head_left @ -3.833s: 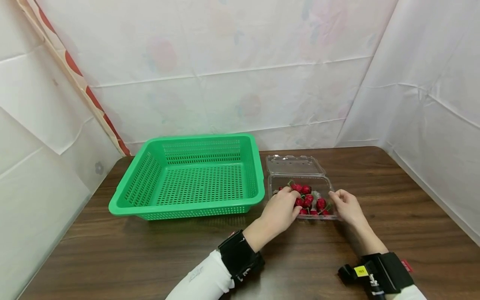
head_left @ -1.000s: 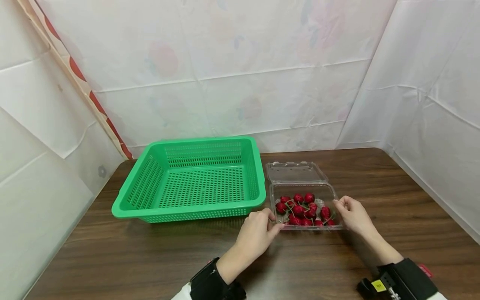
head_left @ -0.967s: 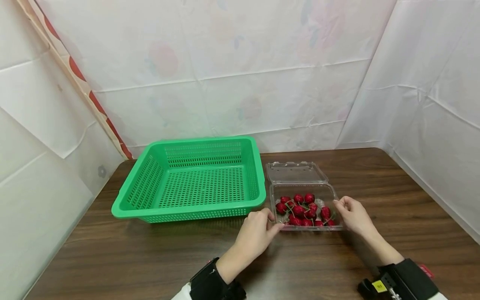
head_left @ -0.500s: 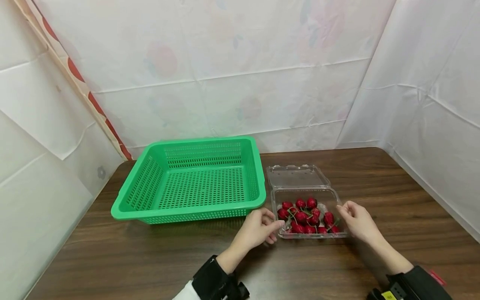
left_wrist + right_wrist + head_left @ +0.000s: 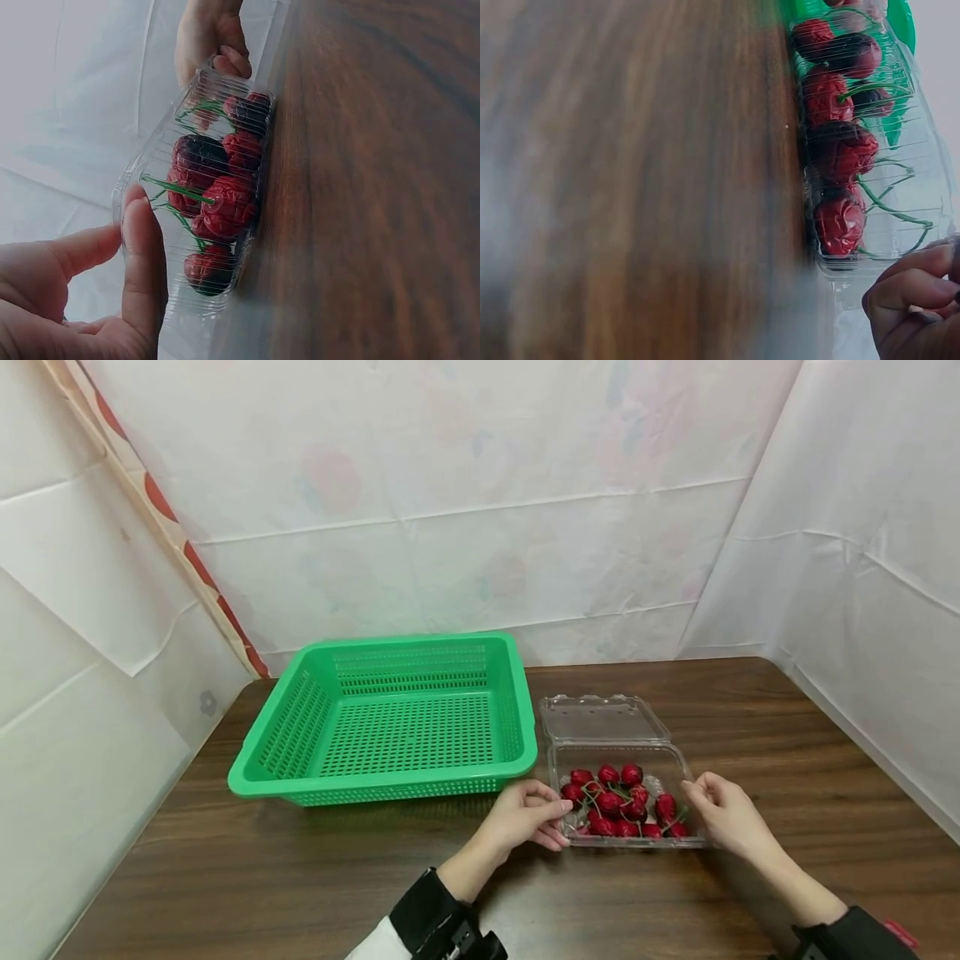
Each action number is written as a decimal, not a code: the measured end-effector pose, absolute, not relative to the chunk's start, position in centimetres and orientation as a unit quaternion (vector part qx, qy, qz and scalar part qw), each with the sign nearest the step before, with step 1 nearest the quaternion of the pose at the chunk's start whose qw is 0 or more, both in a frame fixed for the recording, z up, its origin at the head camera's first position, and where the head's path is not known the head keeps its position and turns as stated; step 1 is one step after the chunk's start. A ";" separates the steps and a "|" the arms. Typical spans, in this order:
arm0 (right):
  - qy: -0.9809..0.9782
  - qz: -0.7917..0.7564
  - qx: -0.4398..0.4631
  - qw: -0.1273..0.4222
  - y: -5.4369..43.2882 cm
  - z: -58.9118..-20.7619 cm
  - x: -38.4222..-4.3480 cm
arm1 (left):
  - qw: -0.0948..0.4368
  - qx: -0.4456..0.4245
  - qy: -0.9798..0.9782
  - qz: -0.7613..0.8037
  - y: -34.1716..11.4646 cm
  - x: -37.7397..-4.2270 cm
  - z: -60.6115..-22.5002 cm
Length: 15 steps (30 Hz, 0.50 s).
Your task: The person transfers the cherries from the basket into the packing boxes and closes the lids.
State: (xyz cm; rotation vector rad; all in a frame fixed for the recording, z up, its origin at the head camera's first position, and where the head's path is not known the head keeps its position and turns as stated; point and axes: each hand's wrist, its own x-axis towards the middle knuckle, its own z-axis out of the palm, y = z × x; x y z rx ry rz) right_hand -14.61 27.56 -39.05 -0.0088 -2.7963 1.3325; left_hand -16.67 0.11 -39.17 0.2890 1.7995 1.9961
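Red cherries (image 5: 609, 802) with green stems lie in a clear plastic clamshell box (image 5: 637, 842) on the wooden table. Its lid (image 5: 603, 720) is folded back, away from me. My left hand (image 5: 517, 818) pinches the rim at the box's near left corner between thumb and finger, as the left wrist view shows with its thumb (image 5: 142, 262). On the opposite side my right hand (image 5: 727, 818) pinches the right rim, fingers curled. In the right wrist view, wrinkled cherries (image 5: 844, 150) show through the ribbed wall, and the right hand (image 5: 911, 307) is partly cut off by the frame.
A green slotted plastic basket (image 5: 382, 781) stands left of the box, its right wall close to the box's left side. White cloth (image 5: 465, 518) hangs behind the table (image 5: 300, 868) and at both sides.
My left hand has left the cherries and taken the box's left rim. With both hands on it, the box has slid towards me and slightly right. The basket stays in place.
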 end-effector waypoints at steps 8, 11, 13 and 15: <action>-0.880 0.474 0.004 -0.029 28.4 -38.6 -14.3 | 0.227 0.101 0.637 0.729 0.5 -16.6 -39.2; -0.879 0.475 0.010 -0.041 28.6 -38.3 -14.6 | 0.227 0.099 0.639 0.728 0.4 -16.7 -39.2; -0.885 0.464 0.014 -0.044 28.7 -38.1 -15.0 | 0.224 0.099 0.641 0.728 0.3 -16.7 -39.2; -0.893 0.447 0.018 -0.045 28.8 -37.9 -15.4 | 0.223 0.100 0.641 0.728 0.2 -16.7 -39.2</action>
